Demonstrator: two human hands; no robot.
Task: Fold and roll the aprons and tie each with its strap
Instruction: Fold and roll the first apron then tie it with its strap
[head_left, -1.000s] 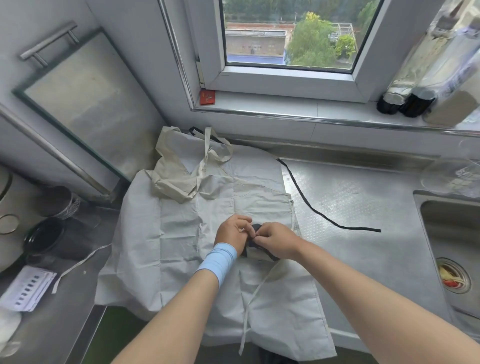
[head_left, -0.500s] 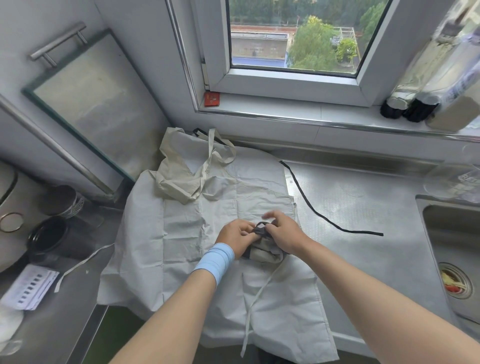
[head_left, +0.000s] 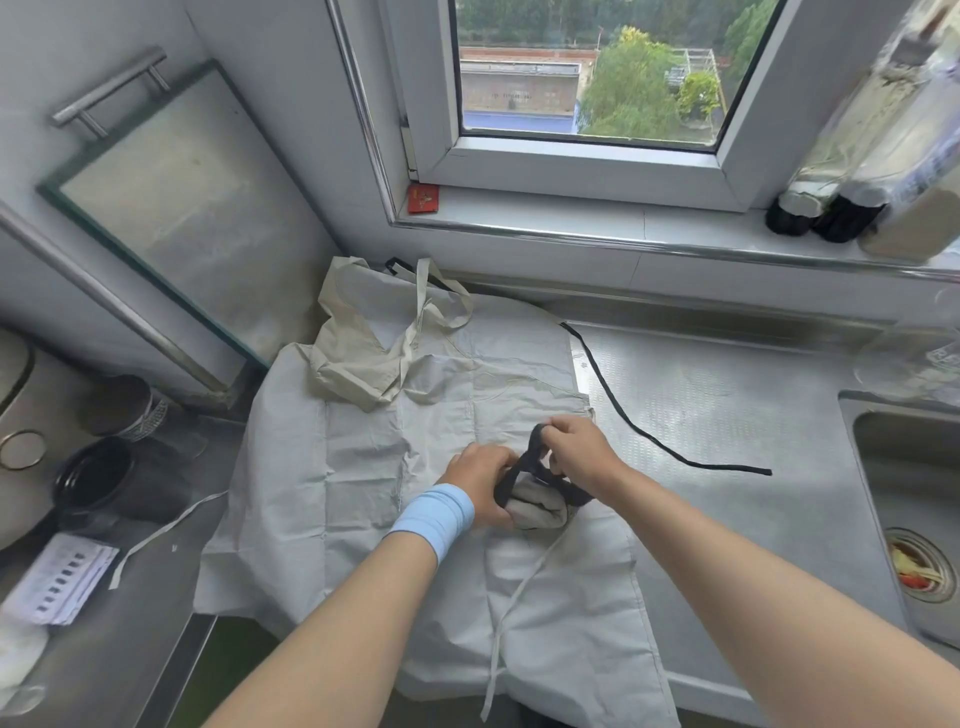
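- Under both hands, spread across the steel counter and hanging over its near edge: a pale grey apron, creased, lying flat.
- Beyond the hands, at the far end of that sheet: a crumpled beige apron with its loops of strap lying loose.
- To the right of the right hand, well apart: a steel sink, with food scraps in the drain strainer.
- To the left of the left hand, past the cloth edge: a dark round container and a printed paper on the counter.
- Between the two hands, resting on the grey sheet: a small rolled apron, beige-grey, wrapped by a black strap.
- Left hand, with a light blue wristband: closed round the left end of the roll, fingers curled onto it.
- Right hand: fingers pinching the black strap just above the roll, a loop of it raised between thumb and forefinger.
- Just right of the right hand: a second black strap, trailing over the counter from the far edge of the cloth to a free end.
- Toward the body from the roll: a thin white tie running down the grey sheet and off its near hem.
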